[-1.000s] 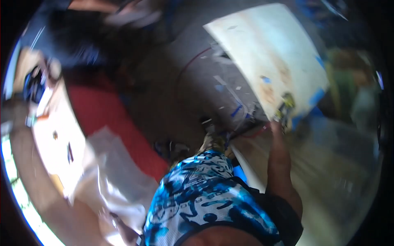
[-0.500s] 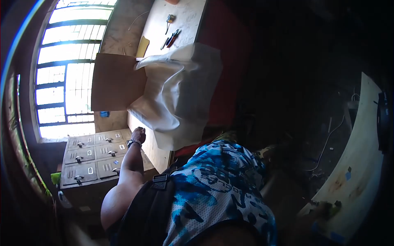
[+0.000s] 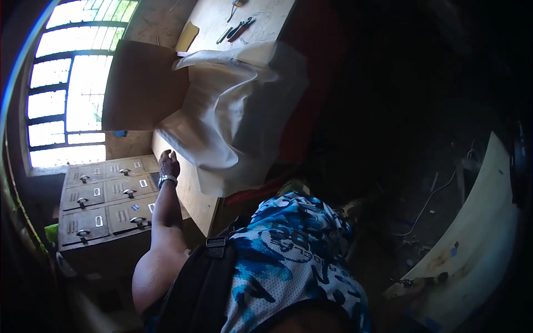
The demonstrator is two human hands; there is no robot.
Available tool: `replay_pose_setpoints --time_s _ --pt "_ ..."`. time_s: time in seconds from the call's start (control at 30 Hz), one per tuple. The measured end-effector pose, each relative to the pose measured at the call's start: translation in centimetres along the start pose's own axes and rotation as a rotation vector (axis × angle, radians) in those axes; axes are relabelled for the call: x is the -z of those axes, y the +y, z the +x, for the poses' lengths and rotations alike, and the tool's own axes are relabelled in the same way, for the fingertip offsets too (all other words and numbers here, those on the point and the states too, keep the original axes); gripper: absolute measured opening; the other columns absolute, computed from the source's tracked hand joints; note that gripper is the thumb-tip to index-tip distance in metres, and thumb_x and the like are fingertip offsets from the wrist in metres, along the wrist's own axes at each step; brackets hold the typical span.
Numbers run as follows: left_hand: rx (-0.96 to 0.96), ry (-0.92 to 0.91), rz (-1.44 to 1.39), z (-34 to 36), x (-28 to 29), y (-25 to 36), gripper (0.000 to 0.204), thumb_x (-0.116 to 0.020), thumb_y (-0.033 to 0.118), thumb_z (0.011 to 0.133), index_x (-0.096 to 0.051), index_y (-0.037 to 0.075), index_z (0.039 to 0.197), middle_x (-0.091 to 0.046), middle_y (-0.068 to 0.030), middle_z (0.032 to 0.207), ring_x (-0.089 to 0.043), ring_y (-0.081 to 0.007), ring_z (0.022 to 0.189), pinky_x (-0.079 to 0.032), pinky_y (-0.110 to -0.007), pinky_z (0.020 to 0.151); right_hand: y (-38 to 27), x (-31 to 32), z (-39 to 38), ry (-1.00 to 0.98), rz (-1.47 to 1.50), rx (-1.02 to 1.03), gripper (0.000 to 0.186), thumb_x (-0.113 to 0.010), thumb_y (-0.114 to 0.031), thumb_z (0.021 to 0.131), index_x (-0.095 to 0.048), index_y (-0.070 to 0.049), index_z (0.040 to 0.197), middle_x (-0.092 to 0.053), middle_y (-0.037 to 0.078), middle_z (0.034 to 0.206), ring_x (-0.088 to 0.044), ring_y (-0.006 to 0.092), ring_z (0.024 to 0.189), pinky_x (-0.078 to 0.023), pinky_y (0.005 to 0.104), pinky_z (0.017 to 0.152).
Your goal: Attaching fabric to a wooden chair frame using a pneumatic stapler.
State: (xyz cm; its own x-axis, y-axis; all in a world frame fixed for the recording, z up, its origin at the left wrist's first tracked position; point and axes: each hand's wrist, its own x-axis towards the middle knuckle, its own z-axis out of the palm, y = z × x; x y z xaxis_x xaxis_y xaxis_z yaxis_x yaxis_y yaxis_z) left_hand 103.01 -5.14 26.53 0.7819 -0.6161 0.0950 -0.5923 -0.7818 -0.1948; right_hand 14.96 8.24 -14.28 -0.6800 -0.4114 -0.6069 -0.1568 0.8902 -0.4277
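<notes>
My left hand (image 3: 169, 162) reaches beside the pale bench edge (image 3: 197, 194), near a crumpled white sheet (image 3: 222, 127); its fingers are loosely bent and apart, with nothing visible in them. My right hand (image 3: 415, 289) is in shadow at lower right, around a dark tool (image 3: 427, 280) over a large pale board (image 3: 477, 222); its fingers are barely visible. On the worktop (image 3: 264, 19) beyond the sheet lie pliers (image 3: 240, 29), a slim green tool (image 3: 224, 34), a tape measure (image 3: 237, 3) and a yellow piece (image 3: 187, 36).
Grey metal lockers (image 3: 100, 216) stand at left below a barred window (image 3: 83, 94). A brown panel (image 3: 141, 89) stands between window and sheet. A red surface (image 3: 294, 127) lies beside the sheet. The dim floor (image 3: 416, 194) at right holds a cord (image 3: 430, 200) and scraps.
The view has swung toward the window, bringing the bench and lockers forward and the board to lower right. My left hand has come up beside the bench edge.
</notes>
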Motion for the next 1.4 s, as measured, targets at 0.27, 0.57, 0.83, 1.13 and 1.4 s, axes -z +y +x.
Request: replay_pose_setpoints --time_s 0.27,0.57,0.83,1.13,1.4 --pt "-0.373 0.155 -0.190 10.8 -6.9 10.0 0.036 -0.050 0.026 0.099 -0.070 0.008 0.122 -0.064 -0.0210 0.136 -0.058 -0.0440 0.127 -0.045 -0.049 0.110 -9.2 5.0 6.4 0.188 0.130 0.017 0.050 -0.066 -0.017 0.092 -0.059 0.008 0.135 -0.067 0.024 0.128 -0.063 0.0380 0.119 -0.048 0.0449 0.106" --pt "-0.511 0.184 -0.384 8.3 -9.1 30.1 0.035 -0.058 0.020 0.097 -0.062 0.002 0.126 -0.063 -0.0199 0.136 -0.056 -0.0353 0.132 -0.045 -0.044 0.114 -35.0 14.9 0.8 -0.295 -0.264 0.731 0.035 -0.073 -0.017 0.089 -0.066 0.004 0.117 -0.071 0.010 0.100 -0.067 0.0220 0.082 -0.054 0.0365 0.077" --pt "-0.371 0.103 -0.545 6.9 -4.8 30.8 0.043 -0.056 0.028 0.101 -0.059 -0.003 0.131 -0.059 -0.0223 0.140 -0.054 -0.0362 0.134 -0.043 -0.045 0.117 -65.2 17.6 -28.6 -0.945 -0.429 0.947 0.051 -0.073 -0.024 0.089 -0.057 0.002 0.129 -0.066 0.007 0.084 -0.063 0.0139 0.071 -0.052 0.0295 0.068" --pt "-0.323 0.144 -0.554 5.9 -4.2 31.6 0.045 -0.060 0.028 0.100 -0.058 -0.001 0.134 -0.054 -0.0204 0.148 -0.047 -0.0351 0.143 -0.040 -0.047 0.118 -74.5 -1.9 -42.3 -1.469 -0.410 1.008 0.032 -0.071 -0.020 0.090 -0.062 0.005 0.107 -0.072 0.014 0.089 -0.069 0.0199 0.074 -0.056 0.0332 0.071" --pt "-0.337 0.188 -0.664 4.6 -5.6 33.4 0.047 -0.065 0.032 0.097 -0.060 0.000 0.131 -0.055 -0.0169 0.148 -0.045 -0.0338 0.145 -0.035 -0.048 0.122 -74.6 -14.2 -45.3 -1.295 -0.459 0.925 0.027 -0.072 -0.027 0.097 -0.061 -0.004 0.105 -0.064 0.005 0.081 -0.066 0.0155 0.068 -0.055 0.0298 0.065"
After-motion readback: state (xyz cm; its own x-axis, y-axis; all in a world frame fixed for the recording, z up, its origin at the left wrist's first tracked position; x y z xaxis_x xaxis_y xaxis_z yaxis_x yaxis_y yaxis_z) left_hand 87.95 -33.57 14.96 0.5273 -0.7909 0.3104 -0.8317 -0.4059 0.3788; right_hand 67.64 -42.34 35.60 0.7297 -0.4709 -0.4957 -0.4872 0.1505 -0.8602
